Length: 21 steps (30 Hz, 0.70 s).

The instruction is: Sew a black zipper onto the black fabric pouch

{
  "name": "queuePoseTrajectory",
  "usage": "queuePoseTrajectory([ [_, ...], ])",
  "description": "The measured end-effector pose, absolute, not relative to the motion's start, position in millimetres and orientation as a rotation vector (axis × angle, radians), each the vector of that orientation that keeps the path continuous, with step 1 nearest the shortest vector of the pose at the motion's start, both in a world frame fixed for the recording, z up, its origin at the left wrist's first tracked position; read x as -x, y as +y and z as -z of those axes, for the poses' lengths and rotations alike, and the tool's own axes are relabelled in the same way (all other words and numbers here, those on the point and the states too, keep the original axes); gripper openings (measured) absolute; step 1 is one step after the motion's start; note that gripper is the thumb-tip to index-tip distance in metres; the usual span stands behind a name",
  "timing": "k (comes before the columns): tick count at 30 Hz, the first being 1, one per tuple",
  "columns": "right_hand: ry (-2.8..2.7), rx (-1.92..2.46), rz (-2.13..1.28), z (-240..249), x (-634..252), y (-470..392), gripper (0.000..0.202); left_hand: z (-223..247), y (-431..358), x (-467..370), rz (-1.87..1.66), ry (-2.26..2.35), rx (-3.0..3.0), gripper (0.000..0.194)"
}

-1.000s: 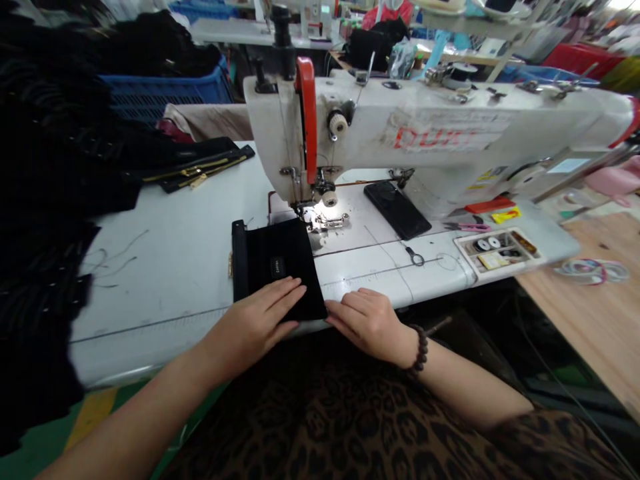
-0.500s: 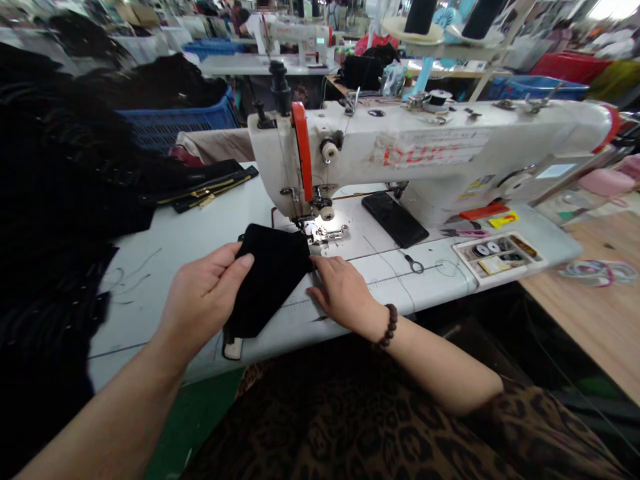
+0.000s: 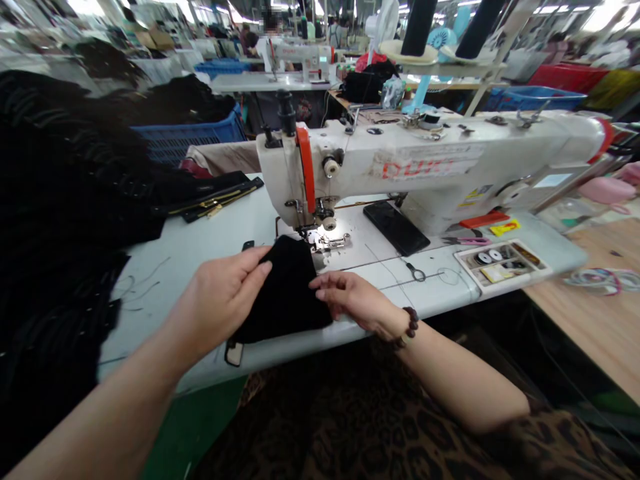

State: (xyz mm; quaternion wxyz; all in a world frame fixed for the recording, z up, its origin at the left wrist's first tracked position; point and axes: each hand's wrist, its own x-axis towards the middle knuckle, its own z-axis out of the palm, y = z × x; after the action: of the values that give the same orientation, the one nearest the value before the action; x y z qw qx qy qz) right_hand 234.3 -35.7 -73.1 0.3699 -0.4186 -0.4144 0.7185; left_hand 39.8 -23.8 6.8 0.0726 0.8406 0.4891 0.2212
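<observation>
I see the left hand's grip (image 3: 220, 303) pinching the upper left edge of the black fabric piece (image 3: 290, 293), thumb on top. The right hand's grip (image 3: 357, 300) is loosely curled at the opposite edge; I cannot tell whether it pinches. The piece lies at the counter's (image 3: 145, 247) near edge, just before the needle of the sewing machine (image 3: 425, 157). Its underside is hidden from me, and the frame cuts off the dark heap (image 3: 60, 220). The cloth looks matte and soft, the bracelet (image 3: 411, 323) round-beaded.
</observation>
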Motion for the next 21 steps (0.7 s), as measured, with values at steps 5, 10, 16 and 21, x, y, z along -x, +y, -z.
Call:
queuePoseTrajectory([
  [5,-1.283,1.226,-1.78,81,-240,-66,0.015,32,-52,-48,-0.665,1.071,-2.777,0.035],
  [10,-1.181,1.25,-1.696,89,-242,-83,0.014,61,-66,-54,-0.606,0.736,-2.908,0.038],
  [16,-1.06,1.252,-1.733,94,-242,-89,0.02,72,-68,-51,-0.587,0.723,-2.908,0.036],
  [21,-1.083,1.261,-1.742,92,-242,-91,0.017,75,-70,-53,-0.611,0.72,-2.935,0.034],
])
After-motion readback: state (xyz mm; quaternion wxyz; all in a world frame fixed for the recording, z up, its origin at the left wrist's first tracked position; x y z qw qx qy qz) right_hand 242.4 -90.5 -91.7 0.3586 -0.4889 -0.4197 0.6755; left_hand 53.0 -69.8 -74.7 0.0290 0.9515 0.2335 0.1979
